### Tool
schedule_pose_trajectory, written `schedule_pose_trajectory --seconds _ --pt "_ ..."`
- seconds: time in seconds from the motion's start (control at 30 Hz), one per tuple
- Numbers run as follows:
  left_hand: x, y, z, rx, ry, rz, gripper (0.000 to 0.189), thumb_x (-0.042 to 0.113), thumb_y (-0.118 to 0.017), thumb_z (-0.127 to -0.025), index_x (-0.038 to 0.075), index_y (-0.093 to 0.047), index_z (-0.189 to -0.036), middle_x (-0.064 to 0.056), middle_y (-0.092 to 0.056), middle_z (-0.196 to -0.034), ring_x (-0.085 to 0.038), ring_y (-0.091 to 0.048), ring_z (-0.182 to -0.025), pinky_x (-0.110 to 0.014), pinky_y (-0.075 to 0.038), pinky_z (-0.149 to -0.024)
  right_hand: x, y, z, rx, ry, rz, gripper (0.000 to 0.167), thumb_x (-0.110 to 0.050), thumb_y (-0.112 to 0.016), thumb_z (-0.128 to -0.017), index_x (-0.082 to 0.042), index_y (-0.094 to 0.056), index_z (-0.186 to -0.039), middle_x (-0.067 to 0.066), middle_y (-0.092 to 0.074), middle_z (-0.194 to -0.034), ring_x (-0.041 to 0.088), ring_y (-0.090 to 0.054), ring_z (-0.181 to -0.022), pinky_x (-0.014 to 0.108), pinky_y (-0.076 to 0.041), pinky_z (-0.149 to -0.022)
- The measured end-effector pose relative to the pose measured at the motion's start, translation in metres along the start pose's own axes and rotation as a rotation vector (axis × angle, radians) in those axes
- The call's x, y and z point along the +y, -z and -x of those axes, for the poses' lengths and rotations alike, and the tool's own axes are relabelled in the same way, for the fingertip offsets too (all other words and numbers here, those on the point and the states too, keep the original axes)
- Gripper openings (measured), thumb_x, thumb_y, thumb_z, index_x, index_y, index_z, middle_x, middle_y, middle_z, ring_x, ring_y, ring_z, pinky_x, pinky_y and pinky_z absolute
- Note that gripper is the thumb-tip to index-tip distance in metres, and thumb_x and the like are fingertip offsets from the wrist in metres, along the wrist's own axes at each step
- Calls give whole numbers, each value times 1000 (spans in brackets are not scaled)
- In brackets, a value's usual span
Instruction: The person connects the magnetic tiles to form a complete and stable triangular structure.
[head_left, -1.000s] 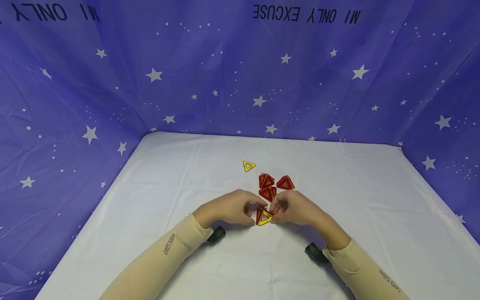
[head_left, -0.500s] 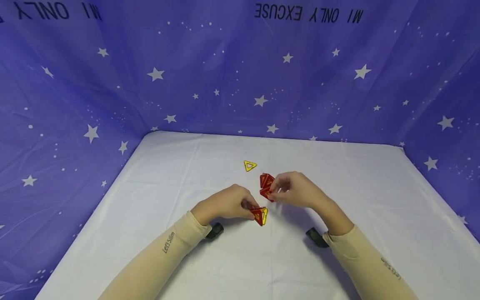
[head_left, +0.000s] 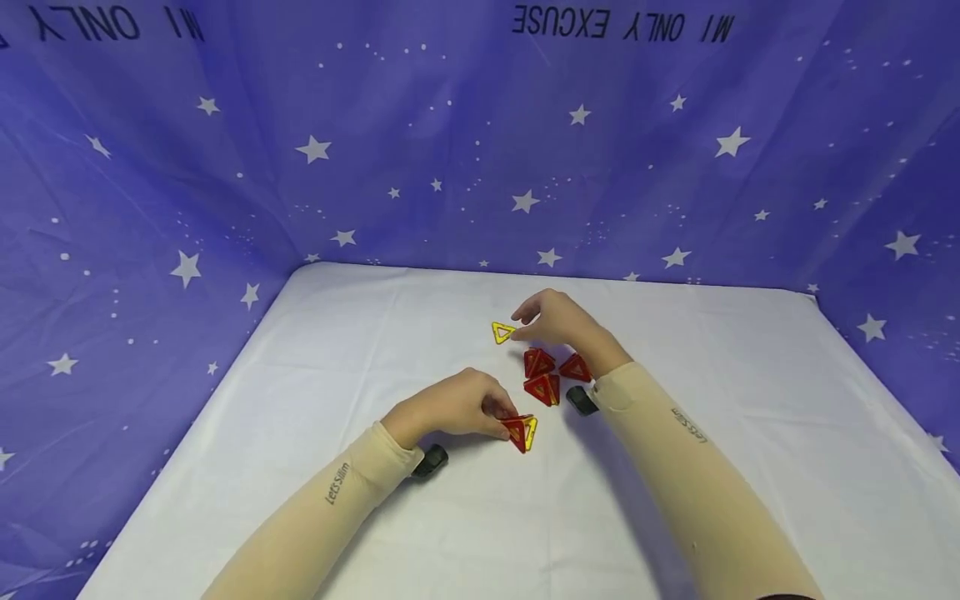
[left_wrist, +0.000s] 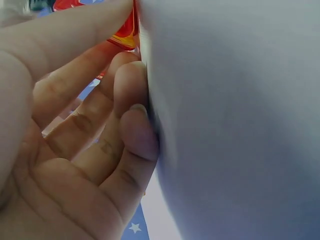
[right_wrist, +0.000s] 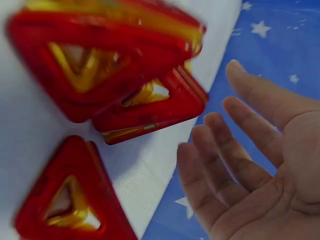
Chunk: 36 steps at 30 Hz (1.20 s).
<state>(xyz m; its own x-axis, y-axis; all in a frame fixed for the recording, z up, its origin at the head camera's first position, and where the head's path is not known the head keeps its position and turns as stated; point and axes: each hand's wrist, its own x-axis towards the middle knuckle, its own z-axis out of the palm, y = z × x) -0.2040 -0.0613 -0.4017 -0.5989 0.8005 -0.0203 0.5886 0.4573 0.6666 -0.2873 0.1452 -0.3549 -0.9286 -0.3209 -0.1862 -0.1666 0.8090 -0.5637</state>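
Observation:
My left hand [head_left: 468, 404] pinches a red and yellow pyramid of triangular magnetic tiles [head_left: 519, 432] between thumb and fingers, low over the white table. In the left wrist view only a red and orange corner of the pyramid [left_wrist: 125, 37] shows past the thumb. My right hand [head_left: 557, 319] reaches out at the back, its fingertips beside a flat yellow triangular tile [head_left: 502, 332]. The right wrist view shows that right hand [right_wrist: 250, 160] with fingers spread and nothing between them.
Red tile pyramids stand between my hands: one [head_left: 538, 362] at the back, another [head_left: 543, 388] touching its front, and a third [head_left: 576, 367] to the right, near my right wrist. A purple star-printed cloth [head_left: 480, 167] rises behind the white table [head_left: 360, 333].
My right hand has left the pyramid in my left hand and moved back over the red pyramids to the yellow tile. My left hand has turned the pyramid and shifted slightly left.

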Motion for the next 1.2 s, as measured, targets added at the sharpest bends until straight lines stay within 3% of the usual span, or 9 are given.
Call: schedule_pose_trajectory --seconds 0.23,0.47,0.7,0.83,1.2 --pt "-2 0 -1 -10 20 3 19 18 -86 -83 13 -79 -100 15 -67 -82 -3 -61 -74 -23 -51 -68 7 0 -24 -69 -79 52 38 -13 -76 -90 -7 -70 -128 12 -69 -120 29 -61 -113 46 -45 -102" --pt "-2 0 -2 -12 24 10 20 18 -86 -83 12 -79 -101 15 -67 -81 -2 -61 -75 -22 -51 -69 13 -4 -34 -95 -77 51 41 -18 -79 -89 -10 -71 -128 13 -68 -123 30 -60 -116 47 -43 -104" --pt "-3 0 -1 -14 37 9 19 19 -86 -83 13 -79 -100 15 -67 -81 -3 -60 -74 -22 -50 -68 11 -13 -42 -67 -67 84 29 -16 -79 -89 -8 -76 -117 11 -72 -114 23 -61 -99 39 -47 -95" --pt "-1 0 -2 -13 40 5 20 19 -86 -83 14 -79 -100 15 -66 -81 -3 -60 -74 -22 -50 -68 11 -10 -37 -57 -60 93 24 -16 -78 -90 -7 -78 -113 8 -73 -109 21 -59 -92 38 -48 -91" --pt "0 0 0 -6 52 5 19 19 -86 -83 14 -78 -99 15 -66 -80 -4 -60 -75 -23 -50 -70 15 13 -13 48 33 -15 24 -23 -78 -89 -8 -79 -109 7 -74 -109 26 -65 -104 44 -52 -91"
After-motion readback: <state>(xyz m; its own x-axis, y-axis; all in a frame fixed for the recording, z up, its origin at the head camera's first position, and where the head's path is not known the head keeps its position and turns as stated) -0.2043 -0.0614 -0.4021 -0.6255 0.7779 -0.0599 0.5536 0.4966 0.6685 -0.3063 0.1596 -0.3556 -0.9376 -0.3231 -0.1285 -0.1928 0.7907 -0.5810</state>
